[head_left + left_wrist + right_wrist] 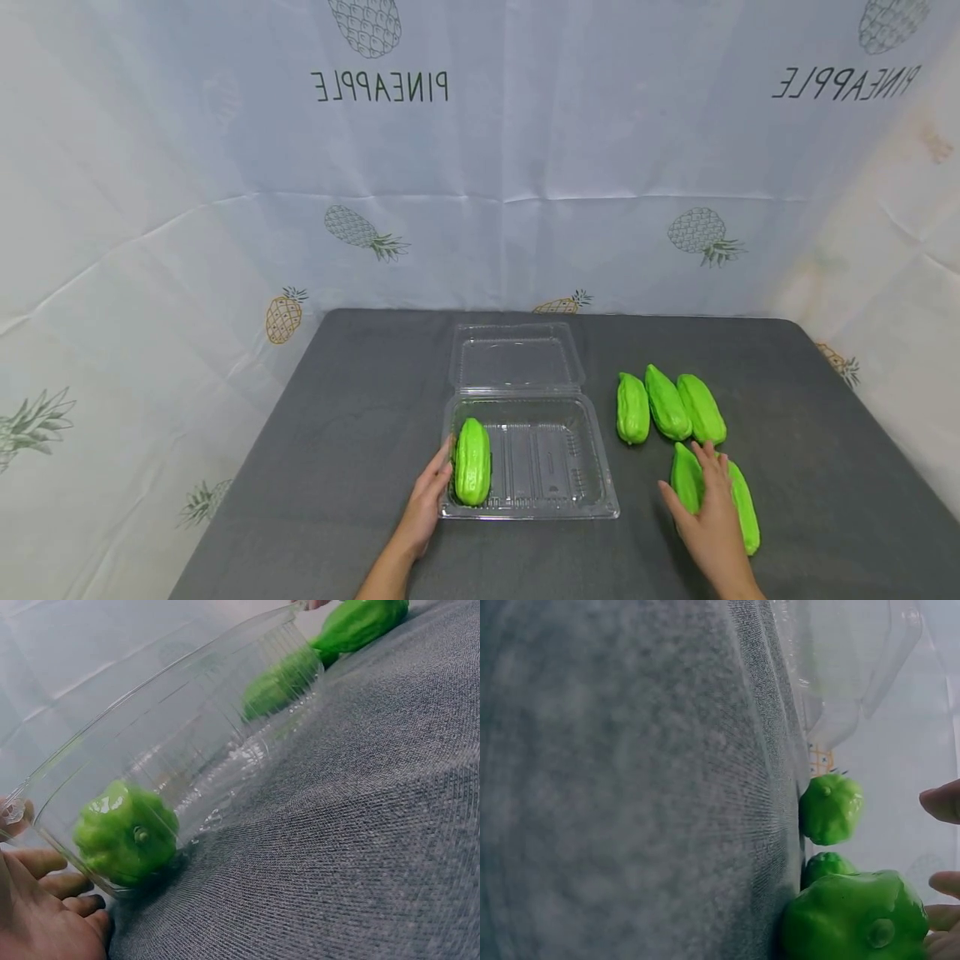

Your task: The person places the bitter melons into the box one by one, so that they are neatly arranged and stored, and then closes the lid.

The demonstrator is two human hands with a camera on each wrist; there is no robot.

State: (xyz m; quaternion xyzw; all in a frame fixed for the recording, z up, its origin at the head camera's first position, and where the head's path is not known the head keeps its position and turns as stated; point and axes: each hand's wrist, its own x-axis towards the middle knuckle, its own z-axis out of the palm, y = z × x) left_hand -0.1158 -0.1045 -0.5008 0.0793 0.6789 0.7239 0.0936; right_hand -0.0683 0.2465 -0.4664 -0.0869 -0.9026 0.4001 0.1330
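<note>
A clear plastic clamshell container (536,510) lies on the table with its lid (517,358) folded back. One bright green, ribbed, oblong vegetable (472,462) is inside at the left. My left hand (426,504) holds the container's left rim, its fingers against the outer wall; the left wrist view shows these fingers (66,885) below the rim. To the right, my right hand (711,521) hovers with spread fingers over two similar vegetables (742,508), partly hiding them. In the right wrist view a large vegetable (855,919) lies close to the fingertips (941,802).
Three more green vegetables (666,404) lie side by side behind the right hand, right of the container. Dark grey cloth covers the table (360,400). A pale curtain (502,167) with pineapple prints hangs behind and along the sides.
</note>
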